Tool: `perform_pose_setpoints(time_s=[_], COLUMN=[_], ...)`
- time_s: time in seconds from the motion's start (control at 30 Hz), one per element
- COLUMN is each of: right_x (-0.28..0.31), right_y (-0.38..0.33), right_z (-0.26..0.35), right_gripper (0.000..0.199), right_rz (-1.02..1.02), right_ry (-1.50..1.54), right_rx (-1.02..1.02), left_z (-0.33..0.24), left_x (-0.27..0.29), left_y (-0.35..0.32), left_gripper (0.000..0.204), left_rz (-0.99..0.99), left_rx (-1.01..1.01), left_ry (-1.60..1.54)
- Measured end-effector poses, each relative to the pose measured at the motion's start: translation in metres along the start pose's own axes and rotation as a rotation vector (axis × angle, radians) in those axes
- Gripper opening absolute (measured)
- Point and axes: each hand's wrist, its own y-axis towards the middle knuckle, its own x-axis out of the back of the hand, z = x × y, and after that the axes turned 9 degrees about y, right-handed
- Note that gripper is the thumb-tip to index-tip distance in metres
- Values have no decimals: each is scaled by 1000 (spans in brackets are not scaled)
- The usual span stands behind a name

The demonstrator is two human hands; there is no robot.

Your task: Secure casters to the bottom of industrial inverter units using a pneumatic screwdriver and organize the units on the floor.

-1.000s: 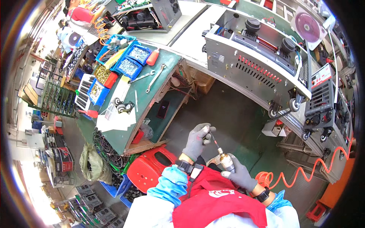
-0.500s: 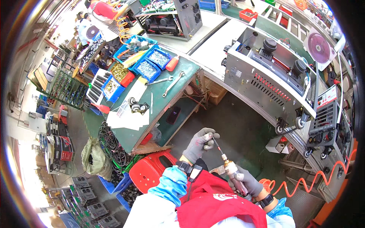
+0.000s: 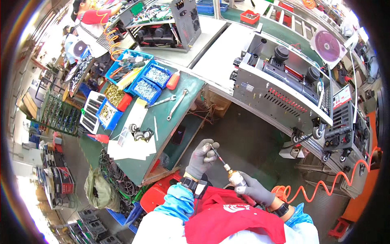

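Note:
My right hand (image 3: 258, 191) is wrapped round the body of a pneumatic screwdriver (image 3: 236, 179), which has a brass-coloured collar and a long thin bit. The tool tilts up and to the left, over the front of my red apron. My left hand (image 3: 202, 157) is raised at the bit's tip, its fingers closed in a pinch. Whatever small thing those fingers hold is too small to name. Both hands wear grey gloves. To the right, an open metal machine housing (image 3: 280, 97) with a black cylinder inside rests on the white-topped line, castors along its near side.
The green bench (image 3: 162, 138) at left bears blue bins of screws (image 3: 146, 90), two wrenches (image 3: 177, 105), loose castors (image 3: 141, 134) and paper sheets. A red stool (image 3: 156, 197) stands below it. An orange coiled hose (image 3: 306, 199) hangs at right. Another person (image 3: 91, 18) stands far left.
My view has shifted, so the bench and machine housing sit further left in the picture. Both hands have moved slightly left and up with the screwdriver. Their holds look the same.

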Motion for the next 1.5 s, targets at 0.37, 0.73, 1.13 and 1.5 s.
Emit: perform_pose_setpoints(time_s=[0.37,0.73,1.13,1.5], right_x=[-66,-108,-124,-88], right_y=[92,147,161,121], right_z=[40,67,76,26], right_gripper=[90,52,78,69], right_rz=[-180,202,-15,-55], right_ry=[-508,681,386,433], right_rx=[-2,-228,-60,-80], left_z=[-116,-197,-327,-336], left_x=[25,35,61,122], left_y=[8,-1,-127,-44], left_gripper=[24,39,53,55], left_rz=[-50,-40,-967,-797], left_rx=[-75,-93,120,608], left_ry=[125,240,1269,2013])
